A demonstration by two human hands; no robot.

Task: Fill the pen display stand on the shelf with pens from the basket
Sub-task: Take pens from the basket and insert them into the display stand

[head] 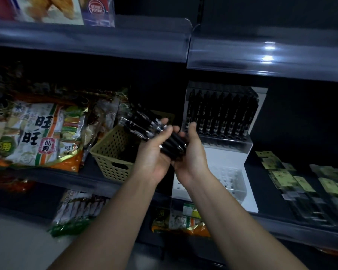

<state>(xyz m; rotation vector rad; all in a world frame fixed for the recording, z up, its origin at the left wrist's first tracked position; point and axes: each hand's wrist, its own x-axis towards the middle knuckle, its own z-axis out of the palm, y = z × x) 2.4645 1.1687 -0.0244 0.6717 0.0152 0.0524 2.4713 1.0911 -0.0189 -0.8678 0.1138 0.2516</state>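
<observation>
A bundle of several black pens (144, 126) lies across both my palms, above the right corner of the tan perforated basket (109, 152). My left hand (154, 152) grips the bundle from below with fingers curled over it. My right hand (191, 152) cups the lower pen ends, thumb up. The white tiered pen display stand (228, 151) is just right of my hands. Its top row holds several upright black pens (220, 114). Its lower clear tier (230, 182) shows bare holes.
Large snack bags (39, 133) fill the shelf left of the basket. Flat packaged items with yellow-green labels (300, 182) lie on the shelf to the right. An upper shelf edge (125, 41) overhangs. More snack packs (180, 219) sit on the shelf below.
</observation>
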